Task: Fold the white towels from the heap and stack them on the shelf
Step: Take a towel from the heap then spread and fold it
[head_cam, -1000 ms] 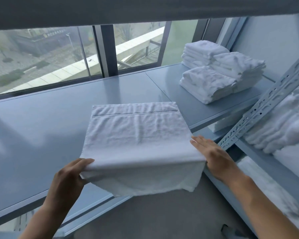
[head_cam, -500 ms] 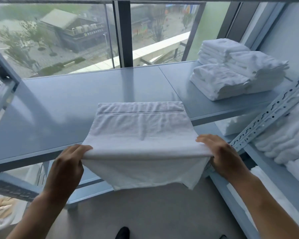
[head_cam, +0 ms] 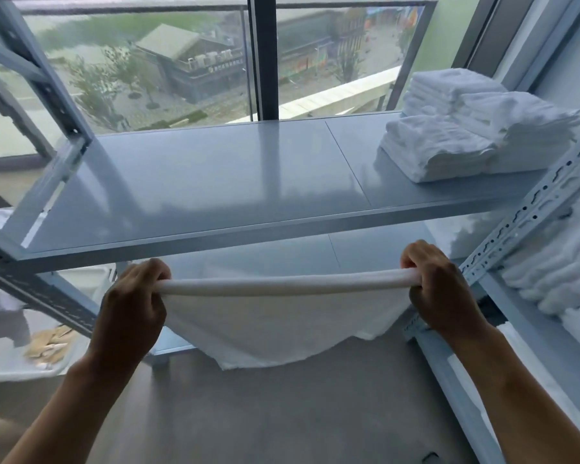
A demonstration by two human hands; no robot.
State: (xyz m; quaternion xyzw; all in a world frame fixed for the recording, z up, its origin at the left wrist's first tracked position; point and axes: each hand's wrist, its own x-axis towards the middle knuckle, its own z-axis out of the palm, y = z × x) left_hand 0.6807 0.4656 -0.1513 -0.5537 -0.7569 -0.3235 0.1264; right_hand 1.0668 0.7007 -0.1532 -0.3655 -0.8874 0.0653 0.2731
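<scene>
Hanging in the lower middle of the frame, a white towel point(head_cam: 282, 323) is held up just in front of the grey shelf point(head_cam: 215, 182), apart from its board and seen below its front edge. The folded top edge of the towel is stretched in a nearly level line between the two hands, and the rest is draped down in a curve toward the floor point(head_cam: 282, 413).

The left end of that fold is gripped by the left hand point(head_cam: 131, 306), its fingers curled tightly round the cloth. The right end is gripped in the same way by the right hand point(head_cam: 439, 289).

Stacks of folded towels point(head_cam: 466, 139) are set close together on the shelf at the upper right of the frame. More white towels point(head_cam: 556, 262) are piled at the right edge, behind a perforated upright point(head_cam: 533, 209). A window point(head_cam: 148, 61) is seen behind the shelf, across the top of the frame. A white container point(head_cam: 0, 363) is seen at the lower left; its tan contents cannot be made out.
</scene>
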